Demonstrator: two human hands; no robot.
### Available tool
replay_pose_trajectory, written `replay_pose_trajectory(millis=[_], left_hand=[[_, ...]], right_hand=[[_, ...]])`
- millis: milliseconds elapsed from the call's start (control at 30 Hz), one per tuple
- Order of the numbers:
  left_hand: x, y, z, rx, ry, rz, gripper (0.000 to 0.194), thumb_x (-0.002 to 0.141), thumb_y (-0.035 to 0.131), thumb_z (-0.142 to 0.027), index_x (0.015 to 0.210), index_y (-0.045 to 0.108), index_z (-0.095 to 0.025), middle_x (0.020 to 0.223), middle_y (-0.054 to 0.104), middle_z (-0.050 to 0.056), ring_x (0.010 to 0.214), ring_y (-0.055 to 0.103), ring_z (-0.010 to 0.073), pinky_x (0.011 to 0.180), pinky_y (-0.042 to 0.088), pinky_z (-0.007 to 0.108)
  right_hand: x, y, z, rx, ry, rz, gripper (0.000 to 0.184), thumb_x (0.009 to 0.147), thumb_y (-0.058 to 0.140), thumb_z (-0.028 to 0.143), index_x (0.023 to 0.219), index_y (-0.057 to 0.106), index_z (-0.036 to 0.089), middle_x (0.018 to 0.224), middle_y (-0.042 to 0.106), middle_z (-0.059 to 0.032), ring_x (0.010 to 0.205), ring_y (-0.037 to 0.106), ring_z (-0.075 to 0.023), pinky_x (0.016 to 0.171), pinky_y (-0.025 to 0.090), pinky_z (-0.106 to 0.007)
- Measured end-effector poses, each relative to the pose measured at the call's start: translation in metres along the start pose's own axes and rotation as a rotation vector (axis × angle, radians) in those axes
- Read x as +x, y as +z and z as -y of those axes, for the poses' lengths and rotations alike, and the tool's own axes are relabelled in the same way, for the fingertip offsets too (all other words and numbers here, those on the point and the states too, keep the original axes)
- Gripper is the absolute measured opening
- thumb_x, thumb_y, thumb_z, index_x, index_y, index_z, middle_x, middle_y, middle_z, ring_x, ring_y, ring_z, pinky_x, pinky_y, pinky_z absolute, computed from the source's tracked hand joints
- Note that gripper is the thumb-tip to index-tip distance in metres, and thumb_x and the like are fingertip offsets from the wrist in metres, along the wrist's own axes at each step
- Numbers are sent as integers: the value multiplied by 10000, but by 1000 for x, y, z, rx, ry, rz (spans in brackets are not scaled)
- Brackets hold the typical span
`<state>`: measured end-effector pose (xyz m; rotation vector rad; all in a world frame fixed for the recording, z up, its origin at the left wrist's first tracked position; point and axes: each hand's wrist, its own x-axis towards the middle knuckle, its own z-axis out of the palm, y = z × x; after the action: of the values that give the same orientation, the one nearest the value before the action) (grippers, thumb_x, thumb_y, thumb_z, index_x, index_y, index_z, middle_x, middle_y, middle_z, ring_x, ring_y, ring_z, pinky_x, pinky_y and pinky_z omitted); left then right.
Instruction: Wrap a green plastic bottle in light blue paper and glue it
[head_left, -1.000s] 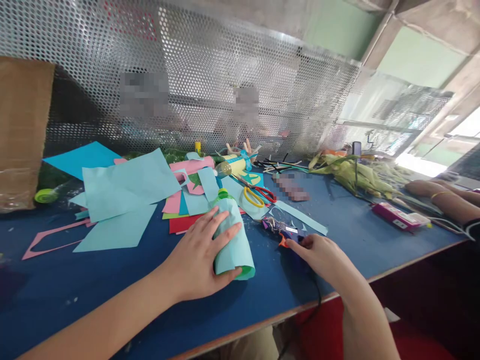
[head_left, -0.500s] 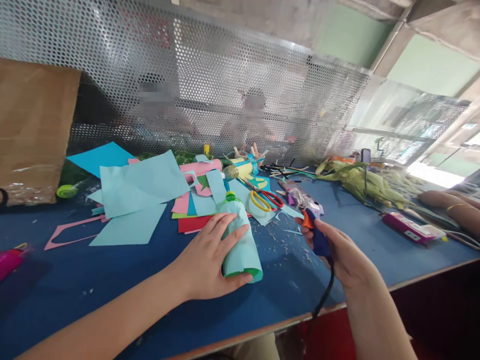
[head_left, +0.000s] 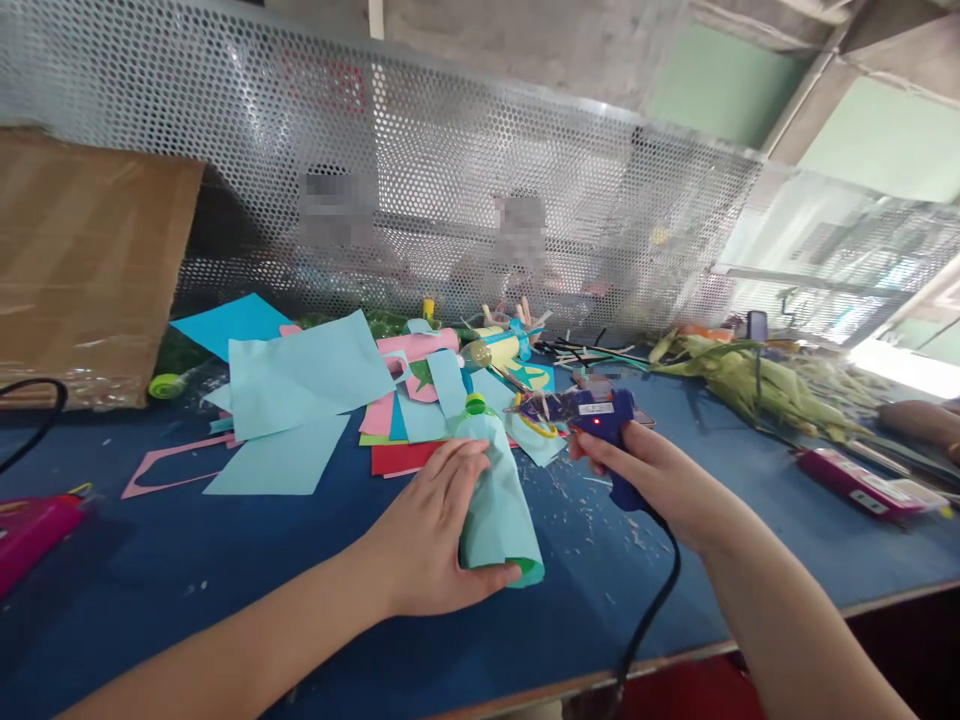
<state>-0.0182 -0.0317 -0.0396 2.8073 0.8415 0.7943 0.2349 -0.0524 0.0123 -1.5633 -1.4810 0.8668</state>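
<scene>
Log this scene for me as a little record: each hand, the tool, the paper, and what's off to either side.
Left hand: around the paper-wrapped bottle, thumb near its lower end
Right hand: gripping the blue glue gun
Tool state: red light lit, nozzle pointing toward the bottle's neck end, black cord trailing down
Paper: light blue sheets overlapping left of the bottle; red piece beyond the left hand
Far left: brown cardboard
Far right: green husks, magenta box

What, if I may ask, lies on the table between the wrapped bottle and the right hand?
In the head view, blue tabletop strewn with small pale scraps lies between the wrapped bottle and the right hand.
</scene>
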Motion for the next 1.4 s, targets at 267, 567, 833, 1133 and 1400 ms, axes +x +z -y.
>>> replay_pose_trajectory(millis=[267,567,833,1133,1400], left_hand=[[-1,2,0,31,15,-2,681,863,515,-588,1331,289,-147,1414,413,254,1362,349,405,1043,396,617],[1,0,-1,51,54,-4,689,861,541,-562,1321,264,-130,1392,437,265,1347,377,403,1037,409,606],[0,0,0,47,44,27,704,887,503,-556,1423,269,-164,1443,366,244,1371,307,421,1031,369,655],[-1,1,-2,-10,-16,36,568,889,500,-547,1347,489,-211,1498,219,212,1353,290,446,1000,378,647],[-1,3,-1,-28,18,-17,542,890,518,-538,1335,473,-231,1523,206,197,1359,289,434,999,382,638]], right_hand=[[11,7,1,-358,-210,52,302,895,440,509,884,542,225,870,666,-56,820,617,-226,757,487,-366],[14,16,8,-326,-233,67,229,901,436,458,874,460,232,884,647,-73,807,647,-213,750,528,-388],[16,14,13,-439,-244,122,248,922,418,445,803,472,235,840,637,-62,761,618,-199,709,520,-365],[19,14,20,-502,-219,132,252,911,395,455,795,448,239,877,624,-76,775,604,-210,726,500,-369],[19,11,27,-517,-243,137,239,909,412,453,807,448,240,804,625,-52,745,594,-200,741,484,-349]])
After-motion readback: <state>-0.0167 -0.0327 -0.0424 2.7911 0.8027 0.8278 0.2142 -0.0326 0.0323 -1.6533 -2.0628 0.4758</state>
